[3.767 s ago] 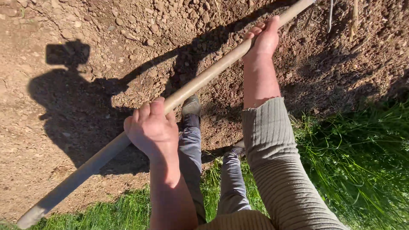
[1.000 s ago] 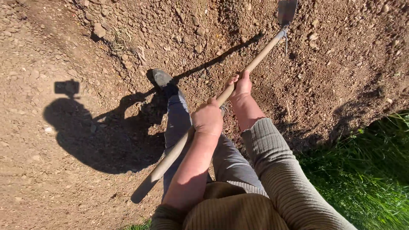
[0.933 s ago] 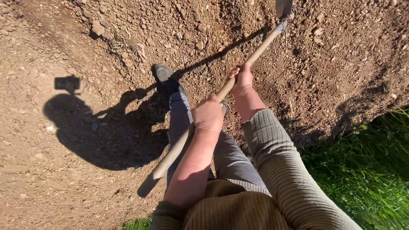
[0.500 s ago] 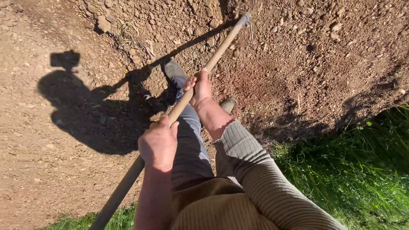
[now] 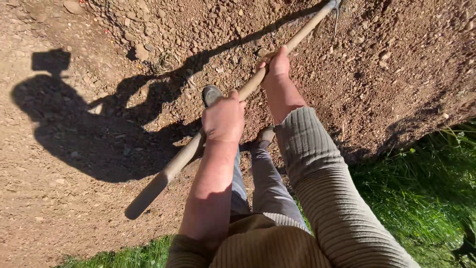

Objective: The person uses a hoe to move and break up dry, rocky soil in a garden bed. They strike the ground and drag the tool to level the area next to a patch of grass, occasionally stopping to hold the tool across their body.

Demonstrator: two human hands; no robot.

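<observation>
As the view looks straight down, the person's ribbed sleeve (image 5: 322,198) is filling the near foreground, with grey trouser legs (image 5: 265,183) below it and grass (image 5: 426,198) lying along the right edge. The left hand (image 5: 224,119) is wrapping fully round the handle (image 5: 178,161) at about mid-length, knuckles up. Further along, the right hand (image 5: 276,67) is closing round the same shaft, fingers curled under. The handle is running diagonally from a butt end hanging free at lower left, over one shoe (image 5: 212,94), up to the top edge, where its metal head fitting (image 5: 333,4) is just showing above the soil (image 5: 396,74); the blade itself is lying out of view. Judging by its look, the shaft is stiff, smooth, dry wood, moderately heavy and weighted toward the head, so two well-separated grips suit it. The soil is looking loose, stony and clodded. A shadow (image 5: 84,124) of the person is falling on the bare ground at left.
</observation>
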